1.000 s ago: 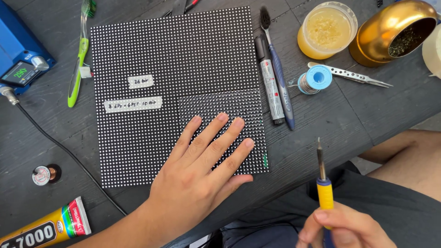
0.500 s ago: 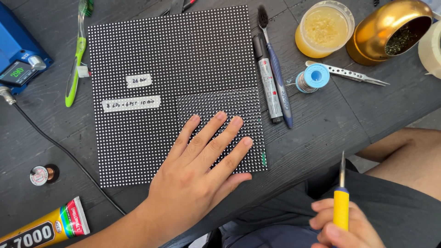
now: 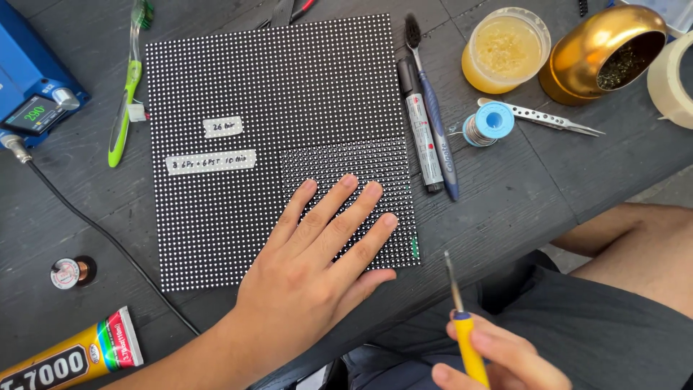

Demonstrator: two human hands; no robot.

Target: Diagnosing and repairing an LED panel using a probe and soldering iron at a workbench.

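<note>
A dark wooden worktop (image 3: 520, 195) carries everything, and the largest thing on it is a square black dotted panel (image 3: 274, 94) lying flat across its middle, with two white paper labels (image 3: 210, 162) stuck on its left half. The left hand (image 3: 317, 253) lies palm down on the panel's near right corner, fingers spread and flat, gripping nothing. The right hand (image 3: 498, 357) hangs off the near edge of the worktop, above the lap, closed around the yellow handle of a soldering iron (image 3: 462, 318) whose metal tip points up toward the panel's near right corner without touching it. A blue box with a small screen (image 3: 32, 94) sits at the left edge. At the far right corner stand a gold pot (image 3: 585, 54) and a tub of yellow paste (image 3: 502, 50). Just right of the panel lie a marker (image 3: 420, 133) and a toothbrush (image 3: 432, 108) side by side, then a blue spool of wire (image 3: 487, 124) and tweezers (image 3: 548, 119). A tube of glue (image 3: 72, 357) lies at the near left corner.
</note>
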